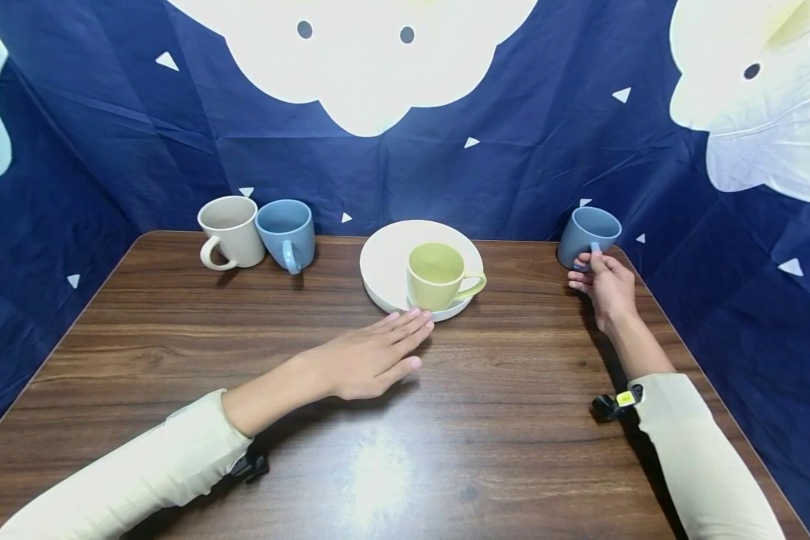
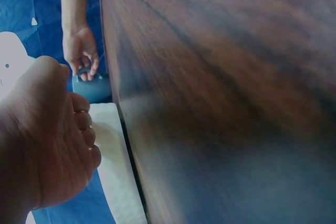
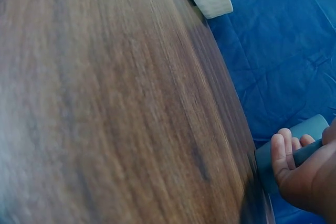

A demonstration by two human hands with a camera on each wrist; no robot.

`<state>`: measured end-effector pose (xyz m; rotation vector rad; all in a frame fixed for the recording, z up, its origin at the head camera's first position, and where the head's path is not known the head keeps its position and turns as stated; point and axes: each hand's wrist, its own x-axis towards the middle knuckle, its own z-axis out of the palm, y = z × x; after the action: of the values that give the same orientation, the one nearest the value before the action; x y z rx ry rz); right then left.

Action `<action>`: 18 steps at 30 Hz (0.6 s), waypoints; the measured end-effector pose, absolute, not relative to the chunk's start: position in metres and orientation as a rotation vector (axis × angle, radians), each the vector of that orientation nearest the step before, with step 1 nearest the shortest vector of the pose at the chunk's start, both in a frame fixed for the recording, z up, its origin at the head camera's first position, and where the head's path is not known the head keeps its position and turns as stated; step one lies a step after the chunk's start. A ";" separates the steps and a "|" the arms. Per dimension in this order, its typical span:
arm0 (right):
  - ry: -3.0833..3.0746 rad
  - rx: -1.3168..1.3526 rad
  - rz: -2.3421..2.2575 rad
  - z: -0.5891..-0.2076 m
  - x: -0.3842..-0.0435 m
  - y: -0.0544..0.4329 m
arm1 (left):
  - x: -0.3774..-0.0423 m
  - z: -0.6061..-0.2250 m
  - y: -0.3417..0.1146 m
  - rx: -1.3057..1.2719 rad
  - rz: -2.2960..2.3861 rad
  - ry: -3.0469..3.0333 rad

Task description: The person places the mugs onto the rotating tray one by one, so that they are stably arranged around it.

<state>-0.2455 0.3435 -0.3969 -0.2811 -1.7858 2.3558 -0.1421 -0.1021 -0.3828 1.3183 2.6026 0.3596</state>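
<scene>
At the table's back right corner, a grey-blue mug (image 1: 583, 236) stands upright. My right hand (image 1: 607, 289) pinches its handle between thumb and fingers; the right wrist view also shows the hand (image 3: 302, 177) on this mug (image 3: 315, 125). My left hand (image 1: 367, 356) is spread with straight fingers, palm down, its fingertips at the front rim of a round white dish (image 1: 385, 262). Whether they touch the rim I cannot tell. A green cup (image 1: 435, 281) sits upright in the dish, handle to the right. From the left wrist view, the dish's side (image 2: 113, 161) appears beyond the fingers.
A cream mug (image 1: 239, 236) and a lighter blue mug (image 1: 290, 232) stand side by side at the back left, apparently touching. Brown wood grain covers the table (image 1: 486, 435). A dark blue cloth (image 1: 405, 172) with white cloud shapes hangs behind and along the sides.
</scene>
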 end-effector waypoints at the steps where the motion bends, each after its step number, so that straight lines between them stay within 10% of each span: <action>1: -1.786 -0.280 2.356 -0.397 -0.245 0.343 | -0.142 -0.383 -0.102 1.318 0.357 2.603; 18: -1.738 -0.287 2.337 -0.398 -0.248 0.339 | -0.143 -0.381 -0.102 1.308 0.345 2.600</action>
<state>-0.2480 0.3394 -0.3984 -0.2866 -1.7377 2.3374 -0.1428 -0.1022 -0.3807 1.3082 2.5999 0.3451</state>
